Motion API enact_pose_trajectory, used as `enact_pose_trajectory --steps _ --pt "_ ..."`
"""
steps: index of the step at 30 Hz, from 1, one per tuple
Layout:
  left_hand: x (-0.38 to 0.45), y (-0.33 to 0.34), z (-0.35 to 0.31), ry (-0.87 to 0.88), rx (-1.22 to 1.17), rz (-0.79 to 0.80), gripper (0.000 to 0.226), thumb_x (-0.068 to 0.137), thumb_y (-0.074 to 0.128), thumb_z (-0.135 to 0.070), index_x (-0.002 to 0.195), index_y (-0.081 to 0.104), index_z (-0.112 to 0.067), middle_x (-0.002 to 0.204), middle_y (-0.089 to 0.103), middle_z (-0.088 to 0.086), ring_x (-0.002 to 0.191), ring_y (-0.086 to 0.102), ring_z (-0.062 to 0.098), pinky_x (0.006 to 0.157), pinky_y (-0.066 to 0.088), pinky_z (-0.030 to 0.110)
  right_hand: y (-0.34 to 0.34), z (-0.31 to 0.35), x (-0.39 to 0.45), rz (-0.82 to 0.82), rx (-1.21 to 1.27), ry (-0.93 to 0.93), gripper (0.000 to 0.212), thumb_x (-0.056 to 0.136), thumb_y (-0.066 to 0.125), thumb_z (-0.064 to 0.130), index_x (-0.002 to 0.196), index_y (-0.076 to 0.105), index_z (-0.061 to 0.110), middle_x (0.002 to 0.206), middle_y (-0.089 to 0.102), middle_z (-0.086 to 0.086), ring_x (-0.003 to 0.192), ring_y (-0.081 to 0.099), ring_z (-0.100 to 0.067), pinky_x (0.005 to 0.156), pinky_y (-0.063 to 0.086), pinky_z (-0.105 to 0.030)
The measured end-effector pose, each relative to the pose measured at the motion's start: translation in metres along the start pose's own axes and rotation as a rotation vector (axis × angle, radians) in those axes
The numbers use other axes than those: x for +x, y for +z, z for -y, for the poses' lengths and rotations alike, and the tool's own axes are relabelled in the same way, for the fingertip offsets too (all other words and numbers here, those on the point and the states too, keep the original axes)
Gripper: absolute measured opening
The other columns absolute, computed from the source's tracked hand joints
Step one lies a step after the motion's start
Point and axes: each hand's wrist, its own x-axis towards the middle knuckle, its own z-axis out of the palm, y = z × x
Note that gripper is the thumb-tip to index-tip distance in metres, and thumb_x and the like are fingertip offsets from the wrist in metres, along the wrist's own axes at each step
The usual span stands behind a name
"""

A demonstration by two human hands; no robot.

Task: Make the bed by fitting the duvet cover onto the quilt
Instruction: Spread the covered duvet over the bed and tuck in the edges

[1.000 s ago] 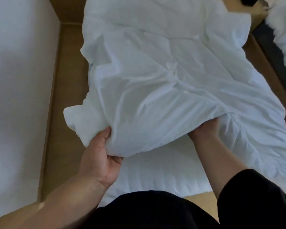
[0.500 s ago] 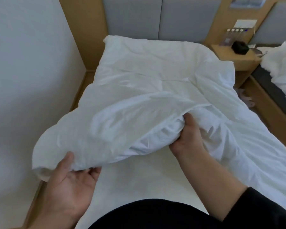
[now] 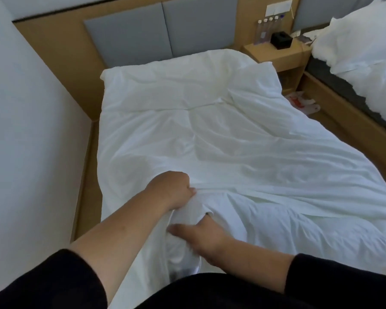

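A white duvet cover [image 3: 221,139] lies spread and wrinkled over the bed, reaching from the headboard end to the near edge; the quilt inside it cannot be told apart. My left hand [image 3: 172,188] is curled into a fist and grips a bunched fold of the cover near the bed's front left. My right hand [image 3: 201,235] sits just below it, fingers tucked under the same fold of fabric with the thumb on top. Both forearms come out of black sleeves.
A white wall runs close along the left with a narrow wooden strip [image 3: 87,175] beside the bed. Grey headboard panels [image 3: 165,30] stand at the back. A wooden nightstand [image 3: 279,54] holds several bottles and a black box. A second bed [image 3: 361,59] stands at right.
The lifted near corner of the cover has come down flat onto the bed. My left hand moved right and forward onto the fold; my right hand moved down under it. The view tilted up.
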Motion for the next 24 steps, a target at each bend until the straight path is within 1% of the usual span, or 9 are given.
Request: enact_pose_trajectory --steps 3,8,10,12,13,15,18,20,24 --pt "0.004 0.015 -0.004 0.006 -0.083 -0.037 0.032 0.105 0.042 -0.031 0.077 0.045 -0.016 0.085 0.053 0.001 0.080 0.049 0.020 0.065 0.034 0.032 -0.020 -0.017 -0.013 0.003 -0.254 -0.010 0.061 0.068 0.066 0.067 0.118 0.068 0.032 0.106 0.073 0.011 0.101 0.066 -0.004 0.095 0.054 -0.031" --pt "-0.039 0.017 -0.035 -0.044 -1.326 0.041 0.034 0.103 0.052 -0.033 0.085 0.060 -0.005 0.077 0.055 0.008 0.072 0.049 0.023 0.065 0.039 0.031 -0.065 -0.057 -0.027 -0.116 0.096 -0.136 0.064 0.071 0.079 0.064 0.115 0.072 0.017 0.111 0.076 -0.004 0.108 0.070 -0.020 0.101 0.052 -0.047" --pt "-0.069 0.011 -0.054 0.203 -1.214 0.276 0.033 0.098 0.062 -0.033 0.071 0.054 -0.015 0.064 0.045 -0.001 0.058 0.040 0.014 0.053 0.032 0.025 -0.072 -0.066 -0.029 -0.237 0.290 -0.134 0.041 0.089 0.071 0.043 0.117 0.070 0.013 0.111 0.076 -0.008 0.111 0.069 -0.026 0.106 0.048 -0.049" --pt "-0.085 0.003 -0.064 0.390 -0.842 0.389 0.038 0.090 0.071 -0.030 0.063 0.046 -0.023 0.059 0.039 -0.009 0.054 0.036 0.009 0.052 0.031 0.023 -0.078 -0.066 -0.025 -0.175 0.658 -0.020 0.024 0.099 0.056 0.029 0.101 0.072 0.046 0.093 0.071 0.033 0.107 0.058 0.013 0.117 0.028 -0.023" --pt "-0.087 0.003 -0.062 0.406 -0.668 0.391 0.038 0.086 0.071 -0.033 0.063 0.043 -0.023 0.060 0.038 -0.010 0.056 0.036 0.009 0.055 0.031 0.025 -0.081 -0.057 -0.027 -0.097 0.751 0.109 0.044 0.099 0.056 0.025 0.088 0.062 0.067 0.083 0.054 0.056 0.096 0.041 0.036 0.107 0.011 0.001" --pt "-0.084 0.011 -0.056 0.347 -0.358 0.291 0.036 0.082 0.068 -0.045 0.072 0.042 -0.023 0.068 0.044 -0.014 0.061 0.042 0.008 0.061 0.035 0.029 -0.084 -0.052 -0.030 -0.075 1.007 0.244 0.050 0.096 0.064 0.018 0.074 0.062 0.063 0.072 0.055 0.047 0.071 0.034 0.044 0.081 0.017 0.015" --pt "-0.081 0.042 -0.044 0.219 -0.054 0.087 0.074 0.069 0.068 -0.071 0.128 0.040 -0.036 0.132 0.044 -0.015 0.117 0.052 0.011 0.094 0.046 0.031 -0.083 -0.025 -0.032 -0.059 1.358 -0.152 0.009 0.077 0.074 0.020 0.078 0.078 0.013 0.080 0.072 -0.008 0.074 0.072 -0.012 0.070 0.059 -0.026" --pt "-0.077 0.068 -0.041 0.179 -0.219 -0.022 0.121 0.054 0.075 -0.073 0.152 0.017 -0.030 0.154 0.028 -0.009 0.136 0.042 0.016 0.107 0.043 0.035 -0.073 0.002 -0.032 -0.074 1.407 -0.254 0.033 0.080 0.062 0.022 0.103 0.076 0.002 0.107 0.072 -0.020 0.099 0.069 -0.034 0.092 0.056 -0.044" --pt "-0.066 0.076 -0.041 0.036 -0.811 -0.310 0.069 0.066 0.085 -0.035 0.123 0.047 -0.043 0.111 0.061 -0.020 0.103 0.063 -0.002 0.077 0.049 0.017 -0.057 0.042 -0.031 -0.043 1.343 -0.251 0.043 0.095 0.051 0.015 0.135 0.059 0.002 0.134 0.063 -0.018 0.130 0.056 -0.035 0.114 0.040 -0.050"
